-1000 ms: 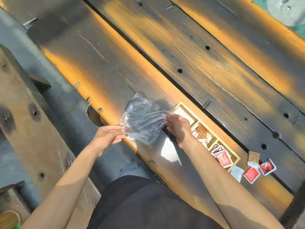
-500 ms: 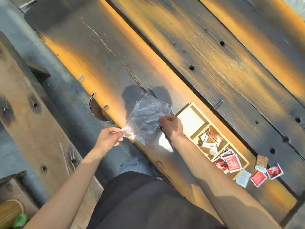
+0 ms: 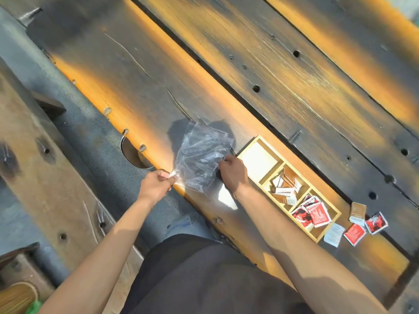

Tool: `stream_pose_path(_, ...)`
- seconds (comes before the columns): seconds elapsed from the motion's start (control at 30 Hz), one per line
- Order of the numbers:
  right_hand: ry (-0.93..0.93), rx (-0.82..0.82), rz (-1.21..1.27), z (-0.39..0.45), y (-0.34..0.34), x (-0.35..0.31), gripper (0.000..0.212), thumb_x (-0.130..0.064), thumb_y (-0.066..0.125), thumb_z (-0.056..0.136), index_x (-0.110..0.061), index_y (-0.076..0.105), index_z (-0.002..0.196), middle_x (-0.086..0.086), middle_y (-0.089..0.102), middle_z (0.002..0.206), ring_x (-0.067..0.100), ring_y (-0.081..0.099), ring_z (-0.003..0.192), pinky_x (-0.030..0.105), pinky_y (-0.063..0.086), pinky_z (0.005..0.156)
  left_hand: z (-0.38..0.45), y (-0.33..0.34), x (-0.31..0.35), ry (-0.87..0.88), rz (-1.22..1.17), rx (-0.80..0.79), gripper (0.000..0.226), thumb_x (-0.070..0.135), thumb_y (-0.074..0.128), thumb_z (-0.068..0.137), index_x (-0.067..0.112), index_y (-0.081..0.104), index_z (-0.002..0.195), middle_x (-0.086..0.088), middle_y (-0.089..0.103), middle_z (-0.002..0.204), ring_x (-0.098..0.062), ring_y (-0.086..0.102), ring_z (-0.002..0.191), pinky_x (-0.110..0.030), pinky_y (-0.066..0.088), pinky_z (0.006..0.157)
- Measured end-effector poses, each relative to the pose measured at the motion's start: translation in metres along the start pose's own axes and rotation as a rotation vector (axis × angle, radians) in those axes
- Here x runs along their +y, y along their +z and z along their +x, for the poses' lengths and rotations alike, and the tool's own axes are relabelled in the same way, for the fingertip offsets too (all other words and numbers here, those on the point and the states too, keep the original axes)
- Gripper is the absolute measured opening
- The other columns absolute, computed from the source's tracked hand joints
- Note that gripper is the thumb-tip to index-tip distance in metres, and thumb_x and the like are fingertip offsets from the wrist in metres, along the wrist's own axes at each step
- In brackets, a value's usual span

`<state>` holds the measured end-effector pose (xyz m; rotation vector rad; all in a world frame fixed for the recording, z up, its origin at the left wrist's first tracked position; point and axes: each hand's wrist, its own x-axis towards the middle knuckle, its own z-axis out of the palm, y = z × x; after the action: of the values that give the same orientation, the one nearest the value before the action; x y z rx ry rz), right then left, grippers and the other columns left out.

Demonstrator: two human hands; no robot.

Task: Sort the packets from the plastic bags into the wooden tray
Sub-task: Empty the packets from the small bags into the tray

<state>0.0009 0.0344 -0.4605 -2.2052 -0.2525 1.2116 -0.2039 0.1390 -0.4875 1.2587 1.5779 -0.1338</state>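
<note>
A clear plastic bag [image 3: 204,159] is lying crumpled at the centre of the frame, on the near plank of a dark wooden table [image 3: 294,91] streaked with orange sunlight. The left hand [image 3: 155,184] is pinching the bag's lower-left corner between thumb and fingers, right at the table's near edge, where the plank is dropping off to a grey floor [image 3: 74,132] at left. The right hand [image 3: 233,172] is gripping the bag's right side with fingers curled onto the plastic; whether anything is inside the bag I cannot tell.

Just right of the right hand, a wooden tray [image 3: 260,141] is sitting diagonally, running toward the lower right, with 3 compartments. The upper-left compartment is showing only its pale bottom. The middle 1 is holding a loose heap of brown and white packets [image 3: 285,186], too jumbled to count. The lower-right 1 is holding red packets [image 3: 314,213], about 4, overlapping.

Beyond the tray's lower-right end, 4 packets are lying loose on the table: 1 brown packet [image 3: 357,210], 2 red loose packets [image 3: 354,234], and 1 pale blue-white packet [image 3: 333,235] just beside the tray's end wall.

The upper half of the frame is showing bare planks, open all the way across. A long dark gap is running between the planks, just behind the tray.
</note>
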Motion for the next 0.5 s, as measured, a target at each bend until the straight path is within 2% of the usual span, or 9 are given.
stream_pose_path(0.1, -0.085, -0.021, -0.015, -0.015, -0.014, 0.001, 0.028, -0.016, 0.048, 0.091, 0.005, 0.064, 0.100, 0.016, 0.065, 0.085, 0.031, 0.061, 0.078, 0.037, 0.046, 0.067, -0.009, -0.001, 0.005, 0.083, 0.188, 0.049, 0.042, 0.044, 0.079, 0.082, 0.022, 0.061, 0.113, 0.004, 0.066, 0.102, -0.020, 0.062, 0.103, -0.038, 0.050, 0.093)
stream_pose_path(0.13, -0.098, -0.030, -0.025, -0.020, -0.020, 0.001, 0.029, -0.017, 0.049, 0.095, 0.000, 0.067, 0.112, 0.015, 0.069, 0.095, 0.032, 0.064, 0.088, 0.038, 0.047, 0.073, -0.013, -0.001, 0.008, 0.118, 0.248, 0.059, 0.055, 0.052, 0.078, 0.079, 0.026, 0.056, 0.122, 0.006, 0.064, 0.109, -0.019, 0.059, 0.108, -0.040, 0.049, 0.096)
stream_pose_path(0.2, -0.093, -0.035, -0.019, -0.028, -0.034, 0.006, 0.038, -0.022, 0.051, 0.100, -0.011, 0.062, 0.135, 0.008, 0.070, 0.119, 0.027, 0.064, 0.109, 0.032, 0.044, 0.084, -0.021, 0.003, 0.015, 0.193, 0.349, 0.087, 0.074, 0.065, 0.074, 0.072, 0.031, 0.047, 0.132, 0.003, 0.060, 0.120, -0.021, 0.055, 0.118, -0.047, 0.049, 0.101)
stream_pose_path(0.27, -0.094, -0.018, 0.003, -0.033, -0.050, 0.019, 0.042, -0.029, 0.052, 0.101, -0.019, 0.057, 0.142, 0.005, 0.068, 0.130, 0.025, 0.063, 0.117, 0.030, 0.044, 0.089, -0.033, 0.012, 0.026, 0.271, 0.417, 0.096, 0.078, 0.063, 0.071, 0.076, 0.028, 0.042, 0.139, -0.005, 0.055, 0.132, -0.026, 0.047, 0.129, -0.049, 0.045, 0.105)
stream_pose_path(0.37, -0.092, -0.011, 0.056, -0.042, -0.079, 0.043, 0.042, -0.032, 0.050, 0.102, -0.023, 0.054, 0.143, 0.007, 0.070, 0.125, 0.026, 0.065, 0.115, 0.035, 0.051, 0.091, -0.053, 0.037, 0.048, 0.397, 0.493, 0.099, 0.076, 0.057, 0.066, 0.087, 0.020, 0.037, 0.147, -0.012, 0.048, 0.142, -0.031, 0.034, 0.138, -0.049, 0.038, 0.106)
stream_pose_path(0.5, -0.057, 0.041, 0.160, -0.059, -0.116, 0.076, 0.035, -0.033, 0.052, 0.101, -0.024, 0.060, 0.134, 0.008, 0.072, 0.119, 0.025, 0.068, 0.109, 0.040, 0.054, 0.095, -0.072, 0.076, 0.074, 0.580, 0.516, 0.062, 0.078, 0.057, 0.062, 0.087, 0.019, 0.037, 0.151, -0.012, 0.049, 0.146, -0.030, 0.038, 0.138, -0.041, 0.036, 0.108)
